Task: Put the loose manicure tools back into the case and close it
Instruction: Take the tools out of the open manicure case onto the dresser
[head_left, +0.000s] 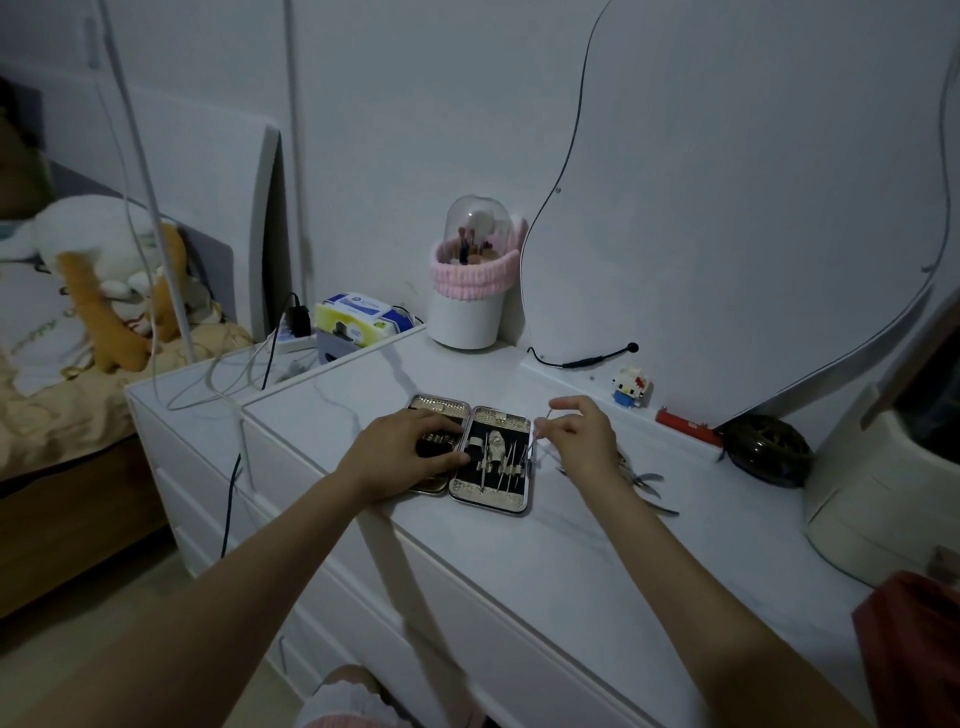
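The case (470, 451) lies open and flat on the white dresser (545, 561), near the front edge. My left hand (402, 454) rests on its left half, fingers bent down on the dark inside. My right hand (582, 436) pinches a thin metal tool (540, 428) over the right half, where other tools sit in their loops. Loose nippers (649, 480) lie on the dresser just beside my right wrist.

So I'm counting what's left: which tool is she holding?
The thin metal pick pinched in her right hand above the case; the cutters lie loose on the dresser.
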